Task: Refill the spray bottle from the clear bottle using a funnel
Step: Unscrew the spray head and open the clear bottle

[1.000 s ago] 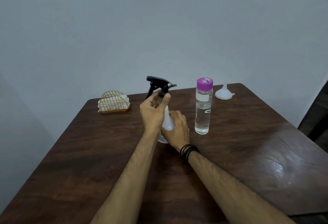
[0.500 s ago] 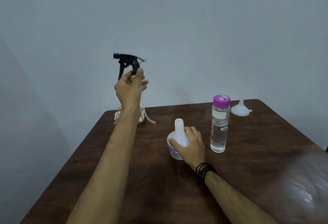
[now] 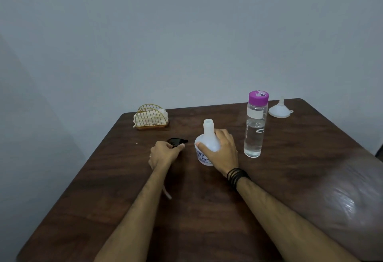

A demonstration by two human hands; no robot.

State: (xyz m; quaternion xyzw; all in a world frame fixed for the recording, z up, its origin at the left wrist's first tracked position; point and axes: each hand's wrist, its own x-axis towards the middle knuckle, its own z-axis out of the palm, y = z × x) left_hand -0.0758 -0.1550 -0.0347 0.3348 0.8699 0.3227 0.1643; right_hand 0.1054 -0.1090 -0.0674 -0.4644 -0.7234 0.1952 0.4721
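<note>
Lowered from mid-air, the left hand (image 3: 165,153) now grips the black spray head (image 3: 177,141) down on the table (image 3: 290,178). Right hand (image 3: 222,153) curls around the open spray bottle (image 3: 207,137); the capped clear bottle (image 3: 255,124) stands right, the funnel (image 3: 279,110) far right.

A dark wooden table (image 3: 290,178) stands against a plain pale grey-blue wall (image 3: 186,33). Light glares off the tabletop at right. A gold wire napkin holder (image 3: 150,117) sits near its far edge.
</note>
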